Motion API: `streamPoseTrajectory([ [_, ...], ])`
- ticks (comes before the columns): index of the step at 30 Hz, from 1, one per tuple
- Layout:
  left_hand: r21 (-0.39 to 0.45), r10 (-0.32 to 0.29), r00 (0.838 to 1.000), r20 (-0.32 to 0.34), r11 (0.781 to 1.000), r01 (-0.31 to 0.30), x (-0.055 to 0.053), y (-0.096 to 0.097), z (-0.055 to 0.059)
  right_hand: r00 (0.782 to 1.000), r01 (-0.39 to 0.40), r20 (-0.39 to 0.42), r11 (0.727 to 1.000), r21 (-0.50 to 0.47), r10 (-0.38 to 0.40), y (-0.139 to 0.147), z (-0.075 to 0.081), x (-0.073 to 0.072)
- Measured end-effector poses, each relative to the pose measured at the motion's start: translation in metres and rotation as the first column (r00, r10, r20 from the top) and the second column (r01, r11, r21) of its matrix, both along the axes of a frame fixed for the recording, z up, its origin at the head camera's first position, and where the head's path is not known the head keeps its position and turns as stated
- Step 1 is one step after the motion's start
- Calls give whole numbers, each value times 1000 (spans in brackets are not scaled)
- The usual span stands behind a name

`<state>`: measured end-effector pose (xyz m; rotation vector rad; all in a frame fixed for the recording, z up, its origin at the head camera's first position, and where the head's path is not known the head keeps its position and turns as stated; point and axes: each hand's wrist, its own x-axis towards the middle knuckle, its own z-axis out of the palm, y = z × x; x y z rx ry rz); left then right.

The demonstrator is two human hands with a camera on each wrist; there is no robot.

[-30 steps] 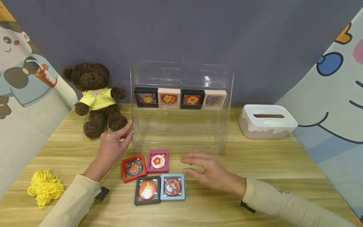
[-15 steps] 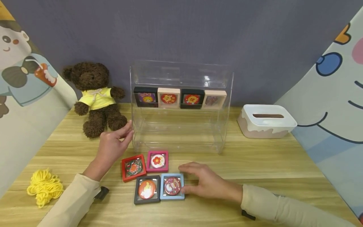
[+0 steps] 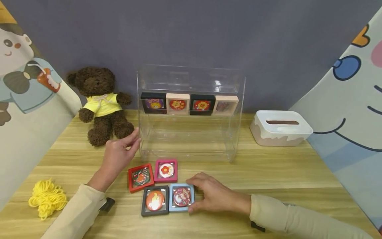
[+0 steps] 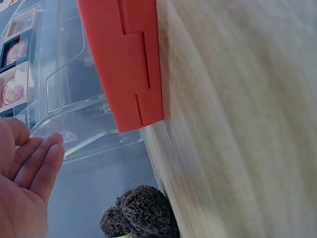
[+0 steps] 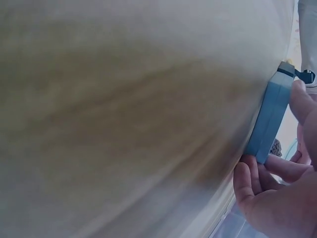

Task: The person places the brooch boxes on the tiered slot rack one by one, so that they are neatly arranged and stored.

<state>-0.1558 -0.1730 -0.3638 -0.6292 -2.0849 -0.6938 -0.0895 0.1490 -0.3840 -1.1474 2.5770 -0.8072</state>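
Observation:
My left hand (image 3: 119, 151) pinches the left edge of a clear acrylic display stand (image 3: 188, 154), thumb and fingertips together there. Around the light-blue square frame (image 3: 174, 208), which lies flat and holds a dark red round badge, my right hand (image 3: 216, 196) has its thumb at the near side and its fingers at the far side. The right wrist view shows that blue frame (image 5: 270, 116) between thumb and fingers. Touching it on the left is a dark grey frame (image 3: 144, 209) with an orange badge. Behind lie a red frame (image 3: 131, 186) and a pink frame (image 3: 175, 171).
Several framed badges, among them a black one (image 3: 146, 104), stand in a row on the stand's upper tier. A brown teddy bear (image 3: 95, 83) sits at left, yellow yarn (image 3: 47, 197) in front of it. A white-topped tissue box (image 3: 282, 129) stands at right.
My right hand has come down and left, from above the table beside the frames to the light-blue frame, and its thumb and fingers have closed on it. The left hand has stayed put.

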Motion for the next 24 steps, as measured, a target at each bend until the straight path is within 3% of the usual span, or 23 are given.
streamPoseTrajectory([
  [7, 9, -7, 1000, 4, 1000, 7, 0, 1, 2, 999, 42, 14, 999, 23, -42, 4, 0, 1],
  [13, -4, 0, 1000, 20, 1000, 0, 1, 1, 2, 997, 62, 41, 998, -20, -61, 10, 2, 0],
  [18, -2, 4, 1000, 13, 1000, -4, 2, 1, 3, 991, 64, 122, 985, -162, -45, 14, 4, -4],
  [21, -4, 8, 1000, 12, 1000, -7, 3, 1, 3, 988, 41, 155, 956, -289, 4, 17, 3, -5],
  [24, -10, 8, 1000, 19, 1000, -8, 3, 1, 3, 991, -1, 125, 924, -382, 53, 20, 1, -7],
])
